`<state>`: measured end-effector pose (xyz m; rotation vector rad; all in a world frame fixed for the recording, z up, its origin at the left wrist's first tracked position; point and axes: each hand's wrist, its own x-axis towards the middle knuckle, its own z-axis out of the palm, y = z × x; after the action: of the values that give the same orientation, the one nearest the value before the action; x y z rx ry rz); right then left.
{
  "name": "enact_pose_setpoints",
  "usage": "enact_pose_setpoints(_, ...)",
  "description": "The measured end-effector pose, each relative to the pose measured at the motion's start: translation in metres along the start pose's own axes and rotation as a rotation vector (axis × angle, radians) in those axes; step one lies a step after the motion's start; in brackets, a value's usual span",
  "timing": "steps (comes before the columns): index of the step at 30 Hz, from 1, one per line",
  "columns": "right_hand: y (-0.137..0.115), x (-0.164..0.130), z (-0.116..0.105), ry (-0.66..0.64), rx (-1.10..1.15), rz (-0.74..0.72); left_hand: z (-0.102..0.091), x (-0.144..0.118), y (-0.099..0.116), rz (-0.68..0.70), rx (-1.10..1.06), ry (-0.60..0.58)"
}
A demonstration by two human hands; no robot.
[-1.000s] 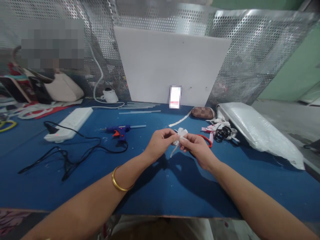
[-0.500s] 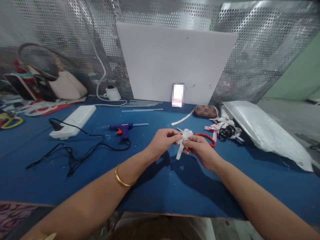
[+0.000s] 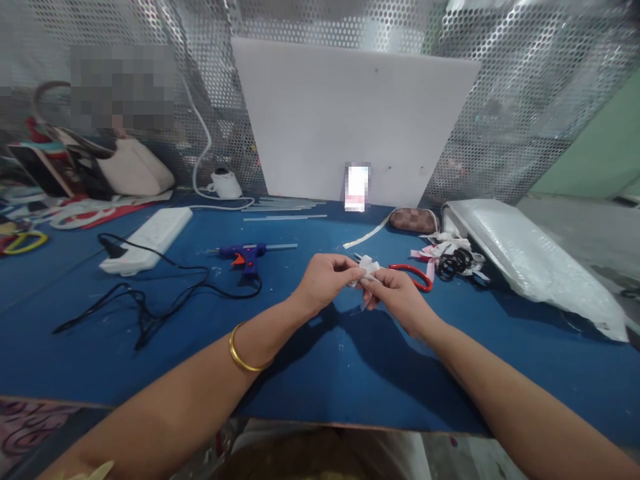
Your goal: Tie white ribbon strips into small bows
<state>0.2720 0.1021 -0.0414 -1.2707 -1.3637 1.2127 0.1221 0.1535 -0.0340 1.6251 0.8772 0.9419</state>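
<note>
A small white ribbon bow (image 3: 367, 267) is pinched between the fingertips of the left hand (image 3: 323, 283) and the right hand (image 3: 395, 297), both closed on it just above the blue surface (image 3: 320, 373). Red-handled scissors (image 3: 413, 275) lie just behind the bow; a blue glue gun (image 3: 245, 253) rests to the bow's left, a white power strip (image 3: 147, 240) farther left. A plastic-wrapped bundle (image 3: 525, 257) sits well to the bow's right.

A blue table (image 3: 320, 373) carries a glue gun (image 3: 245, 254), power strip (image 3: 148, 239), red scissors (image 3: 413, 275) and checkered pouch (image 3: 413, 221).
</note>
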Motion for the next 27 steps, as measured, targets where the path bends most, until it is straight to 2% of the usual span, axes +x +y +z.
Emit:
enact_pose_setpoints(2,0.001,-0.002,0.001,0.029,-0.149,-0.087,0.001,-0.001,0.000,0.038,0.086,0.051)
enact_pose_setpoints(6,0.000,-0.010,0.003,0.123,-0.576,-0.403,0.005,-0.005,0.002,0.098,0.236,0.174)
enact_pose_setpoints(9,0.000,-0.013,0.004,0.167,-0.793,-0.511,0.007,-0.006,0.004,0.007,0.129,0.201)
enact_pose_setpoints(13,0.003,-0.013,0.005,0.125,-0.710,-0.482,0.006,-0.002,0.000,-0.211,-0.218,0.055)
enact_pose_setpoints(16,0.006,-0.012,0.006,0.117,-0.804,-0.494,0.003,0.002,-0.004,-0.281,-0.262,-0.004)
enact_pose_setpoints(19,0.005,-0.010,0.001,0.116,-0.803,-0.388,-0.001,0.006,-0.007,-0.222,-0.162,-0.008)
enact_pose_setpoints(22,-0.001,-0.004,-0.009,0.208,-0.570,-0.240,-0.005,0.006,-0.004,-0.134,-0.080,-0.020)
enact_pose_setpoints(24,-0.005,0.000,-0.015,0.269,-0.398,-0.214,-0.006,0.005,-0.001,-0.113,-0.057,-0.053)
enact_pose_setpoints(27,-0.007,0.003,-0.016,0.224,-0.215,-0.170,-0.005,0.004,0.001,-0.097,-0.023,-0.122)
